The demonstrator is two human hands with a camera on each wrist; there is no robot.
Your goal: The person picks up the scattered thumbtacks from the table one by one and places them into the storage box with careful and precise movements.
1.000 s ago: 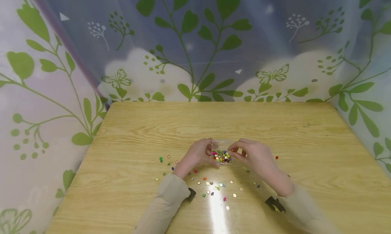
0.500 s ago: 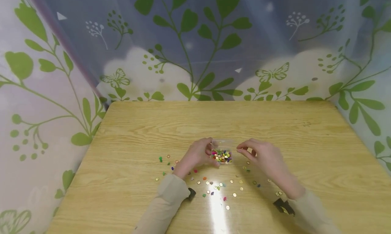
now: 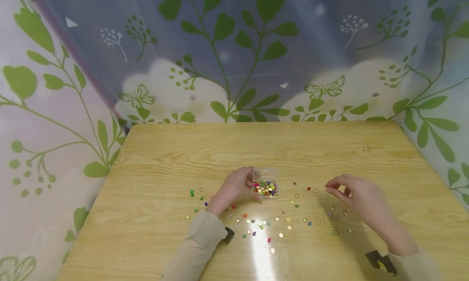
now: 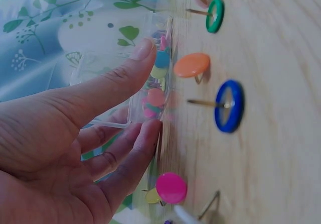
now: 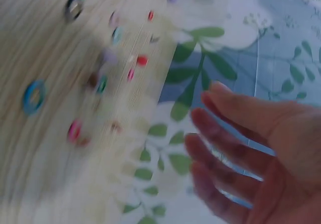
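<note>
A small clear plastic box (image 3: 266, 174) stands on the table with its lid raised, and colourful thumbtacks (image 3: 264, 188) fill its front part. My left hand (image 3: 236, 186) holds the box at its left side. In the left wrist view the thumb (image 4: 143, 53) lies along the box's near side, while the other fingers curl at its end. Well to the right of the box, my right hand (image 3: 360, 195) is above the table among scattered tacks. In the right wrist view its fingers (image 5: 225, 138) are loosely bent, with nothing visible between them.
Loose thumbtacks lie across the wooden table (image 3: 205, 150), some left of the box, several in front, others near the right hand, such as a red tack (image 3: 309, 188). A leaf-patterned curtain (image 3: 234, 69) borders the table's back and sides.
My right hand has moved from the box's right edge away to the right, over the tacks there. My left hand keeps holding the box in place.
</note>
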